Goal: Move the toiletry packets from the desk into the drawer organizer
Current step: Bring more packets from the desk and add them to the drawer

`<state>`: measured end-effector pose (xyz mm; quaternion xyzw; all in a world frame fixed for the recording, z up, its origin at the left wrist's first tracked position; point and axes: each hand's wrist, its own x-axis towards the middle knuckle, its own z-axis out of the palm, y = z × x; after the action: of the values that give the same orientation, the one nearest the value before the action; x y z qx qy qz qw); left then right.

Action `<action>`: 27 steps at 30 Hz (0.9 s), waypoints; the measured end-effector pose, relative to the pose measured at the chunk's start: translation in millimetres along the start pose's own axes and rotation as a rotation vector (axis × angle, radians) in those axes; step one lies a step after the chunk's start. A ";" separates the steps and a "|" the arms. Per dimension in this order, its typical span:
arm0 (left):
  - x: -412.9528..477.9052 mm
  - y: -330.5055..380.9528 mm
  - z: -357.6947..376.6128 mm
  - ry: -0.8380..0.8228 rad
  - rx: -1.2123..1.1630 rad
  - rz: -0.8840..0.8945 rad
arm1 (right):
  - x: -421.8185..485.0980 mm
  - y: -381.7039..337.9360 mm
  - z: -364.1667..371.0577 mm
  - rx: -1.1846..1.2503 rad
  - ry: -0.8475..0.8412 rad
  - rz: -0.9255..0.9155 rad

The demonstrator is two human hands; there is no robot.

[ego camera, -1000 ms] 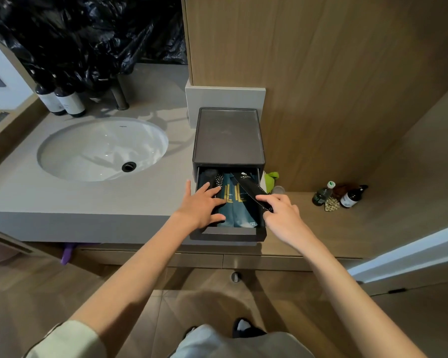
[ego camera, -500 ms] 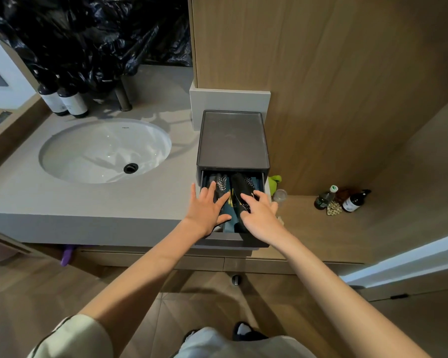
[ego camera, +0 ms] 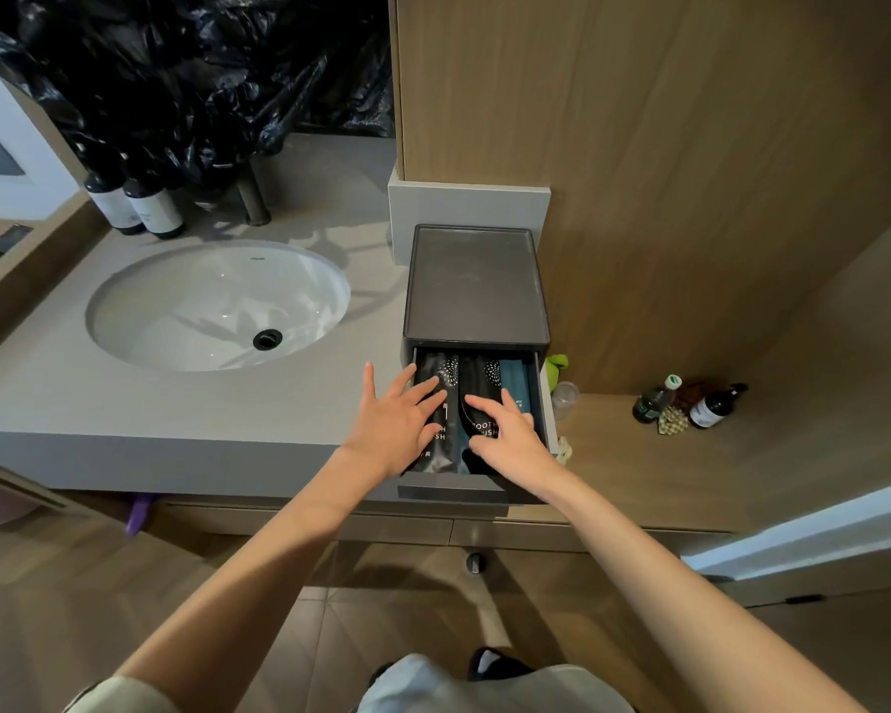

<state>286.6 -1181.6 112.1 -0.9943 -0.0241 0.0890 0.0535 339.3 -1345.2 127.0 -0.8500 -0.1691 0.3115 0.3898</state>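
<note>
A dark grey drawer organizer point(ego camera: 474, 280) stands on the counter's right end with its drawer point(ego camera: 453, 492) pulled out toward me. Inside lie two black toothbrush packets side by side, the left packet point(ego camera: 439, 375) and the right packet point(ego camera: 477, 388), with a teal packet point(ego camera: 516, 385) under them at the right. My left hand point(ego camera: 394, 429) lies flat with spread fingers on the left packet. My right hand point(ego camera: 505, 434) rests fingers down on the right packet, holding nothing.
A white sink point(ego camera: 217, 306) fills the counter to the left, with two dark bottles point(ego camera: 140, 205) and a faucet point(ego camera: 252, 198) behind it. On the lower wooden shelf to the right stand small bottles point(ego camera: 711, 406), a clear cup point(ego camera: 564, 396) and a green item point(ego camera: 556, 365).
My right hand brought a black packet from above the drawer down into it, let it go and now presses on it. My left hand stayed on the packets in the drawer.
</note>
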 end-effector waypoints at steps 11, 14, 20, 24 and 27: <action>10.0 -5.4 2.9 -0.005 -0.159 -0.021 | 0.2 7.6 5.1 0.099 -0.003 -0.030; 8.6 -8.7 1.1 -0.007 -0.216 -0.020 | 7.7 1.6 10.0 -0.047 -0.057 -0.042; -0.2 -10.5 1.6 0.009 -0.259 0.006 | 16.0 2.7 5.6 -0.072 -0.073 -0.021; -6.1 -5.8 2.4 0.071 -0.323 0.043 | 19.5 16.4 -5.9 -0.213 -0.043 -0.146; -6.7 -1.4 2.0 0.056 -0.303 0.075 | 21.2 20.8 -6.7 -0.242 -0.047 -0.203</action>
<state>279.7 -1180.3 111.5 -0.9933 0.0011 0.0583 -0.1000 360.5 -1351.1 105.9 -0.8617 -0.2998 0.2675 0.3098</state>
